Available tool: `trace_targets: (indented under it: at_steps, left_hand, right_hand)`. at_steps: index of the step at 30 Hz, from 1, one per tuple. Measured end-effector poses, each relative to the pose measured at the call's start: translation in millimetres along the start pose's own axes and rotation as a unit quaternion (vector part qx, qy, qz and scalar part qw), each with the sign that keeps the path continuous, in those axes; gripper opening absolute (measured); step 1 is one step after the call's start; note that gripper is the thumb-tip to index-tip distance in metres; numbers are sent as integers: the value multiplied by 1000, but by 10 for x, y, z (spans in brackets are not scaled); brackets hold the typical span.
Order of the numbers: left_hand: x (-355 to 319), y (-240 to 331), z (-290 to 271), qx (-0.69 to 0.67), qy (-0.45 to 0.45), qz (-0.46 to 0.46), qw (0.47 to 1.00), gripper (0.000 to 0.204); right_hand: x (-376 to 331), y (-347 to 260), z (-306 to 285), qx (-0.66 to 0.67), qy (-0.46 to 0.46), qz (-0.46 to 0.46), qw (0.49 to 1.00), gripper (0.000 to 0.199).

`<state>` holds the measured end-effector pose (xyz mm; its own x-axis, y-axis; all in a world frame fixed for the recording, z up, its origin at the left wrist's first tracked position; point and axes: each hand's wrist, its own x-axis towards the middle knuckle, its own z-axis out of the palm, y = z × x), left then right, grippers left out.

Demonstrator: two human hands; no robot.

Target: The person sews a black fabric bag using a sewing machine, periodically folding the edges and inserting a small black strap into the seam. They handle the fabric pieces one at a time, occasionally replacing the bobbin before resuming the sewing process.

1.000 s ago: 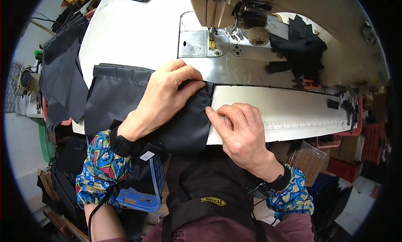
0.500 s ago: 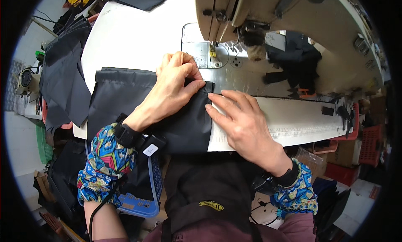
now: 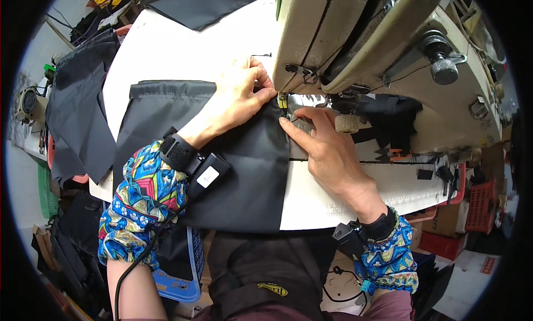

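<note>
A black fabric panel (image 3: 239, 171) with a folded top hem lies on the white table, its upper right corner at the yellow presser foot (image 3: 282, 100) of the sewing machine (image 3: 333, 38). Close to the foot's left side, my left hand (image 3: 239, 99) pinches the hem between thumb and fingers. My right hand (image 3: 330, 146) is open at the panel's right edge, just below the foot. Its outstretched index fingertip touches the cloth edge, and the other fingers reach over the metal plate. The needle tip is too small to make out.
More black fabric (image 3: 83, 104) hangs off the table's left side, and another black piece (image 3: 202, 7) lies at the back. Dark scraps (image 3: 388, 118) sit behind the machine head, with orange-handled snips (image 3: 398, 153) nearby. A blue basket (image 3: 195, 257) stands below the table.
Both hands have brought the fabric's upper right corner up to the presser foot. My right hand has shifted forward with it. The view has also moved, so the machine appears larger and lower.
</note>
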<state>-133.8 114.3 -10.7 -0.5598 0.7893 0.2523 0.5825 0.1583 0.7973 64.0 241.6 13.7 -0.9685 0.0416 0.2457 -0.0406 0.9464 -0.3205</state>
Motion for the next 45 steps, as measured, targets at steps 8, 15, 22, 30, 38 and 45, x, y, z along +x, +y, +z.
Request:
trace_targets:
  at_steps: [8,15,22,30,38,45]
  left_hand:
    - [-360,285,-163,248,3,165,955,36]
    - [-743,297,-154,230,-110,256,932,43]
    - [-767,295,-185,204,-112,246,941,41]
    - [-741,241,-211,233,-112,255,932,38]
    - [-1769,746,-206,198,-158,179,951,41]
    - [-3154,1022,-56,238,-69,150,957,57]
  right_hand:
    - [-778,241,-352,-24,249,38,967,52]
    - [-1537,1086,-801,-377,405,180,813,45]
    - [-1833,1043,-594,-292,249,332,862,42]
    - [-1779,202,-735,145,235,185,943,33]
    - [-1284,-896,534,552,-116,199,801,34]
    - [-1700,-1412,614,667,-147,329,653,19]
